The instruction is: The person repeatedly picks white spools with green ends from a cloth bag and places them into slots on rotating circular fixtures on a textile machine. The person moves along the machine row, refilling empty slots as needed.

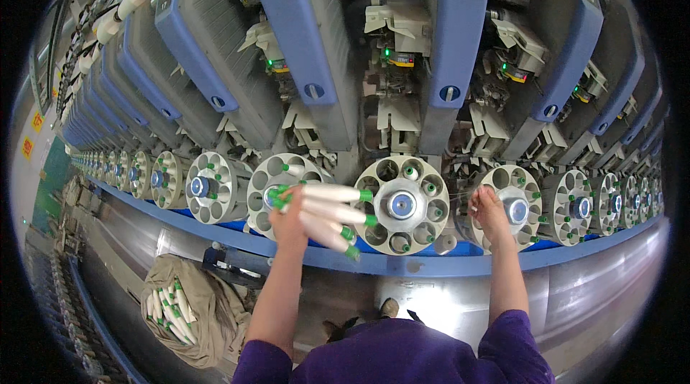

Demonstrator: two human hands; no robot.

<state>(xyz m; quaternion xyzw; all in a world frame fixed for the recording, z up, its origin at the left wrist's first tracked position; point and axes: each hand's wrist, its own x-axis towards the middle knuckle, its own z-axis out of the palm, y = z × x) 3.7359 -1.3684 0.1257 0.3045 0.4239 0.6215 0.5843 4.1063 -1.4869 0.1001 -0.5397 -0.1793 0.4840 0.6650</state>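
Observation:
My left hand (289, 224) is closed round a bundle of several white yarn bobbins (327, 208) with green ends. They fan out to the right, in front of a round bobbin magazine (267, 181) and reaching the edge of the middle magazine (384, 220). That middle one has a blue hub, and green bobbin tips show in several of its holes. My right hand (490, 213) is raised at the left side of another magazine (512, 193), its fingertips pinched together. A faint thread seems to run leftward from them.
A long row of winding units with blue covers (291, 17) stands above the magazines. Along their front runs a blue rail (431, 263). On the floor at lower left, a brown cloth sack (215, 305) holds more bobbins (172, 312). Another machine (79, 312) borders the aisle.

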